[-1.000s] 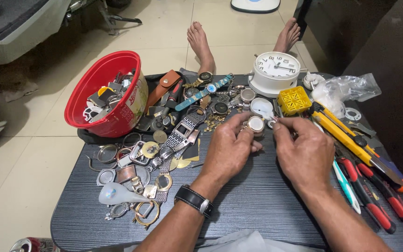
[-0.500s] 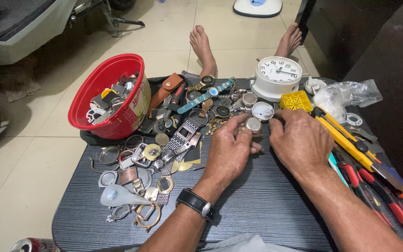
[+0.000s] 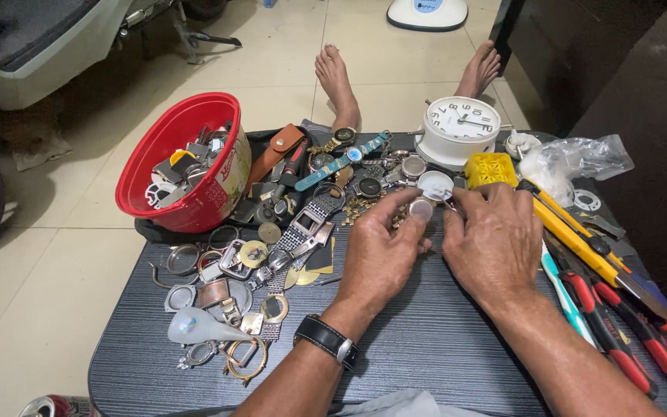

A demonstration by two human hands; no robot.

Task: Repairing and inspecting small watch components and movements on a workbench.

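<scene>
Left hand [image 3: 380, 255]: reaching in from lower centre, forearm angled up and rightward, black wristwatch [image 3: 327, 341] strapped at the wrist, back of hand upward. Fingers curled, thumb and forefinger pinched on a small round watch case [image 3: 421, 208], held just above the tabletop [image 3: 441, 340] at its far middle.

Right hand [image 3: 496, 241]: entering from lower right, back upward, knuckles bent, fingertips meeting the same watch case from the right. Grip clenched on a thin metal tool, only its tip showing beside the case; kind of tool not discernible.

Tabletop: dark, striped grain.

Left of the hands: heap of watch parts [image 3: 248, 270], namely metal bands, rings, bezels and round cases, with a clear plastic blower [image 3: 194, 326] near the front edge.

Far left: red bowl [image 3: 187, 166] filled with mixed parts, resting on the tabletop's back corner.

Behind the hands: white alarm clock [image 3: 458, 130], a blue-strapped watch [image 3: 343, 161], a brown leather strap [image 3: 275, 150], a yellow box [image 3: 491, 169].

Right edge: yellow utility knife [image 3: 573, 232], red-handled pliers [image 3: 619, 340], crumpled clear plastic bag [image 3: 573, 161].

Floor beyond: pale tile, two bare feet [image 3: 337, 81].
</scene>
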